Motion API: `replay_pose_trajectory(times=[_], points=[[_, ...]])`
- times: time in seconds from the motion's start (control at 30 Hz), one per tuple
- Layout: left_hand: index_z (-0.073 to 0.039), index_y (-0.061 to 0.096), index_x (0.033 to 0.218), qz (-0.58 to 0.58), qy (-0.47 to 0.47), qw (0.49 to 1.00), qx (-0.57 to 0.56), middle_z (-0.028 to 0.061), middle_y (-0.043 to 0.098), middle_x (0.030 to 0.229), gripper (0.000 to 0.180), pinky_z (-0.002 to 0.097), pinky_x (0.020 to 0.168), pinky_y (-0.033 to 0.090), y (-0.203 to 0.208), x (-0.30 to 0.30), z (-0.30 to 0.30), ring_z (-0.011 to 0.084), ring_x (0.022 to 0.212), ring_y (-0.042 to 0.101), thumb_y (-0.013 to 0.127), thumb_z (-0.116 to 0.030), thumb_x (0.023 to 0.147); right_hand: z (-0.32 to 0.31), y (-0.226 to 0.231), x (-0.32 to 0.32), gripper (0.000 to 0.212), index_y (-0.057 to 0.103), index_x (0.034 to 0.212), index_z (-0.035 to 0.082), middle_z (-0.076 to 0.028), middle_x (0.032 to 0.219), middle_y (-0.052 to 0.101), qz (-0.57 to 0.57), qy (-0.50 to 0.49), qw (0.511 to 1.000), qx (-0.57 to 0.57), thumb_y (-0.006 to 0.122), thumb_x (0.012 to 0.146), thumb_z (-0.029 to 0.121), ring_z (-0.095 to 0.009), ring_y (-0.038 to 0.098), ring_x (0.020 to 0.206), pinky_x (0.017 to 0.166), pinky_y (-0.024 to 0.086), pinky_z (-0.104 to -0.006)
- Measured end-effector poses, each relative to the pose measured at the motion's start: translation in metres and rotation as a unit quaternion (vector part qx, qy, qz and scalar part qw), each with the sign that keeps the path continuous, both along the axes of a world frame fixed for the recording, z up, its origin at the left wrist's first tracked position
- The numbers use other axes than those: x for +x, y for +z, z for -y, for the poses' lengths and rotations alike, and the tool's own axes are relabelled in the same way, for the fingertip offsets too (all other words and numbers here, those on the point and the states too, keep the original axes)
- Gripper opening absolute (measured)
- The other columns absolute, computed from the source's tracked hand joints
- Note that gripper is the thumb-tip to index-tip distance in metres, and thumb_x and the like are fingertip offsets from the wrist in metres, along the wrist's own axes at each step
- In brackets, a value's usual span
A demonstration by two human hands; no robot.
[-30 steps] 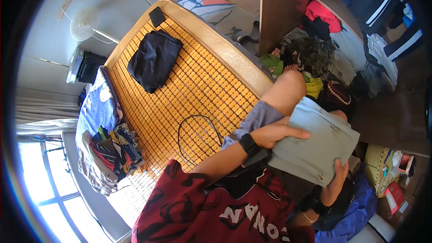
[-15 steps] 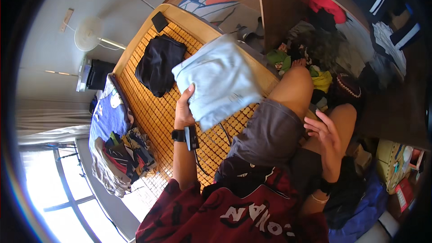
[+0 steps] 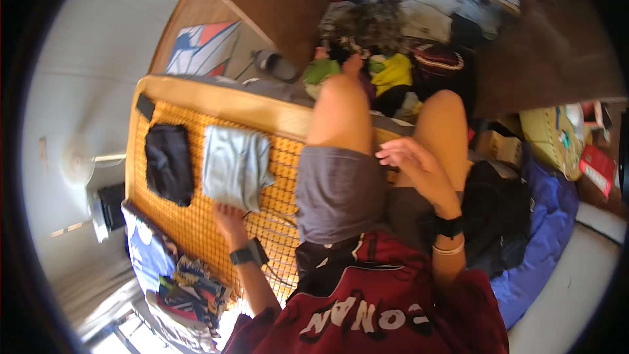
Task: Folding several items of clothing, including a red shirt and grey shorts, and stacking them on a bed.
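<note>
A folded light blue garment lies flat on the woven bead mat, just right of a folded black garment. My left hand is at the near edge of the light blue garment. Its fingers are slightly blurred and reach to the cloth without closing round it. Over my lap, my right hand hovers with loosely bent fingers apart, holding nothing. Both wrists wear dark bands.
Piled clothes lie at the mat's lower left. A small dark object sits at its far corner. Beyond my knees, jumbled clothes fill an open wooden cabinet. A fan stands left; blue fabric lies right.
The light blue garment, held up in my left hand before, now rests on the mat beside the black one. My left hand has lowered and loosened. The view has turned right.
</note>
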State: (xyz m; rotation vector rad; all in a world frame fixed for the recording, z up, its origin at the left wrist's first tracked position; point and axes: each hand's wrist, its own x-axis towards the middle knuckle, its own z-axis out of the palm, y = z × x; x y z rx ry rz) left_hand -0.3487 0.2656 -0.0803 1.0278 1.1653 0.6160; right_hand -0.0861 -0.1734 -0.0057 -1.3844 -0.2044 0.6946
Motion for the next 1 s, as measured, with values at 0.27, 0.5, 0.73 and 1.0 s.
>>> replay_pose_trajectory(times=[0.27,0.5,0.73,1.0], points=[[0.003,0.062,0.128,-0.198,-0.254,0.828,0.46,0.0136,0.067,0.122,0.027,0.0365,0.081,0.057,0.085,0.088,0.093,0.0228,0.107,0.069,0.059,-0.016,0.109,0.031,0.01,-0.007,0.025,0.066,0.124,0.0,-0.011,0.11,0.078,0.122,0.053,0.976,-0.17,0.063,0.108,0.018,-0.019,0.075,0.102,0.088,0.059,-0.0328],[0.002,0.063,0.123,0.247,-0.576,0.778,0.042,0.0141,0.07,0.117,0.023,0.0315,0.084,0.057,0.181,0.267,0.262,0.0219,0.096,0.074,0.049,-0.013,0.114,0.088,0.037,0.0,0.025,0.065,0.128,0.0,-0.007,0.116,0.073,-0.006,-0.071,0.997,-0.018,0.057,0.109,0.015,-0.017,0.069,0.108,0.097,0.054,-0.0327],[-0.001,0.068,0.111,0.328,-0.678,0.633,0.175,0.0109,0.073,0.1,0.026,0.0373,0.079,0.058,0.125,0.465,0.341,0.0261,0.082,0.073,0.059,-0.026,0.109,0.122,0.088,0.062,0.02,0.066,0.12,0.0,-0.006,0.108,0.071,0.122,-0.169,0.969,-0.13,0.054,0.11,0.012,-0.014,0.065,0.103,0.095,0.051,-0.0298],[0.001,0.072,0.108,-0.056,-0.691,0.505,0.514,0.025,0.074,0.095,0.026,0.0467,0.082,0.057,-0.044,0.506,0.268,0.0441,0.094,0.072,0.066,-0.023,0.099,0.072,0.104,0.218,0.028,0.068,0.117,0.001,-0.009,0.105,0.073,0.209,-0.077,0.959,-0.175,0.051,0.111,0.021,-0.015,0.069,0.093,0.088,0.054,-0.029]])
